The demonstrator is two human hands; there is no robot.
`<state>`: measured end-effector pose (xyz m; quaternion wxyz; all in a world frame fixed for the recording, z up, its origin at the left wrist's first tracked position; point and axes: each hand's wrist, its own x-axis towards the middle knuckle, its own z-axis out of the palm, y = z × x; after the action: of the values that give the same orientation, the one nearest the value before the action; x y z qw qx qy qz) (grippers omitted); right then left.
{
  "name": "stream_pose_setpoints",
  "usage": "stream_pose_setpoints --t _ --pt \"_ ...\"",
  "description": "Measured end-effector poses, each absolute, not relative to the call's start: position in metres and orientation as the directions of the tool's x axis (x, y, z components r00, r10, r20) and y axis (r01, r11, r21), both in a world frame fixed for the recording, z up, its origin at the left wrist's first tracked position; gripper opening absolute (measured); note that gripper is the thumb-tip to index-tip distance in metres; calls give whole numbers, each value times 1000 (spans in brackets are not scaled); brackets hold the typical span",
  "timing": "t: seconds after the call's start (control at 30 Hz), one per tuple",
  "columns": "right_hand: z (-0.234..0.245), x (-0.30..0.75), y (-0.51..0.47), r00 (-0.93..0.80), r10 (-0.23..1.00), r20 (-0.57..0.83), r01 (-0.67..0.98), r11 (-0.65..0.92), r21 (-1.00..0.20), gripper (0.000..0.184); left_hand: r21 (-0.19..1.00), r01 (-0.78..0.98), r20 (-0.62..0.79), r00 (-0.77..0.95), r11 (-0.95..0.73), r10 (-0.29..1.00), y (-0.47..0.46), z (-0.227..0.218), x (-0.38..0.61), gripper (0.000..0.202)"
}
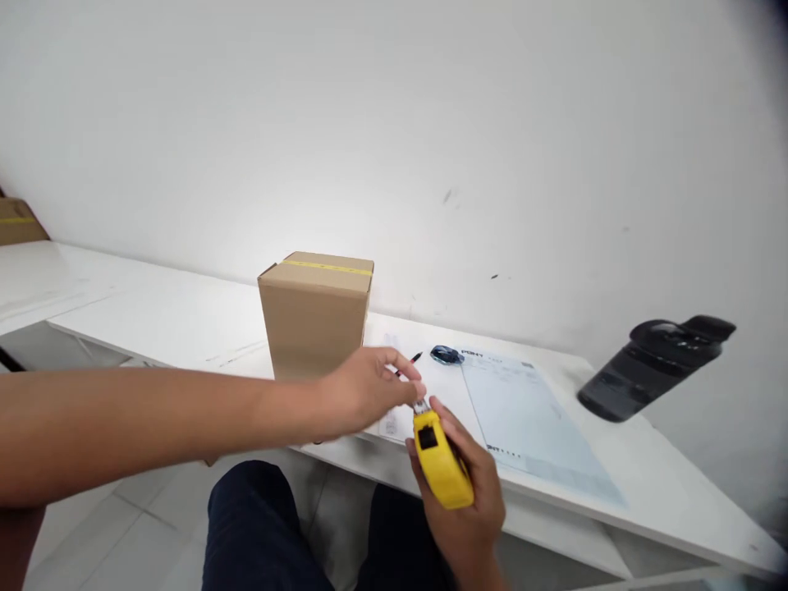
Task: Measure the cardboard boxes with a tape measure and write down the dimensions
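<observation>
My right hand [471,492] is wrapped round a yellow tape measure [444,466], held just off the front edge of the table. With thumb and finger, my left hand [369,390] pinches the metal end of its tape, close to the mouth of the case. Only a short bit of tape shows between them. Behind my left hand stands a closed cardboard box [317,324] with yellow tape across its top. A dark pen with a red part [417,359] shows just past my left fingers, partly hidden by them.
On the white table [166,300] lie a dark blue glossy object [446,355] and a pale blue printed sheet [529,410]. A black shaker bottle [652,365] stands to the right. Another cardboard box [21,222] is at the far left. A wall rises behind the table.
</observation>
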<state>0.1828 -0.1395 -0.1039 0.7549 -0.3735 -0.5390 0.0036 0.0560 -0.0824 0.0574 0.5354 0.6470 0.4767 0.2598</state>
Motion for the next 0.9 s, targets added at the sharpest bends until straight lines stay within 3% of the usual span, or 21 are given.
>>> stream_pose_setpoints --t 0.1,0.2,0.3,0.37,0.43,0.47,0.53,0.6,0.77,0.9 --pt "-136 163 -149 663 607 437 75 527 -846 40 829 556 -369 464 60 805 -99 50 66 19" --pt "-143 157 -152 643 761 84 -266 324 -908 51 618 775 -454 490 -133 744 -103 68 75 36" --pt "-133 158 -152 571 819 -49 -431 248 -868 57 399 716 -223 682 -573 696 -79 93 81 53" --pt "-123 157 -152 520 847 -107 -516 211 -830 57 133 628 -34 776 -767 630 -47 105 82 50" --pt "-115 151 -153 450 882 -144 -598 177 -782 60 -91 661 135 749 -745 649 -9 112 79 51" --pt "-112 147 -154 416 897 -148 -635 170 -754 62 -124 719 197 694 -684 693 10 114 76 57" --pt "-111 139 -157 360 923 -135 -688 165 -706 66 -60 850 204 524 -524 827 41 116 66 66" --pt "-115 132 -160 320 939 -123 -704 149 -695 66 28 924 128 374 -380 919 61 120 51 60" --pt "-127 130 -161 273 946 -178 -726 81 -683 67 116 970 101 203 -214 974 66 149 -12 58" --pt "-128 133 -154 298 937 -180 -733 104 -672 69 405 909 109 55 -95 992 61 163 -90 58"
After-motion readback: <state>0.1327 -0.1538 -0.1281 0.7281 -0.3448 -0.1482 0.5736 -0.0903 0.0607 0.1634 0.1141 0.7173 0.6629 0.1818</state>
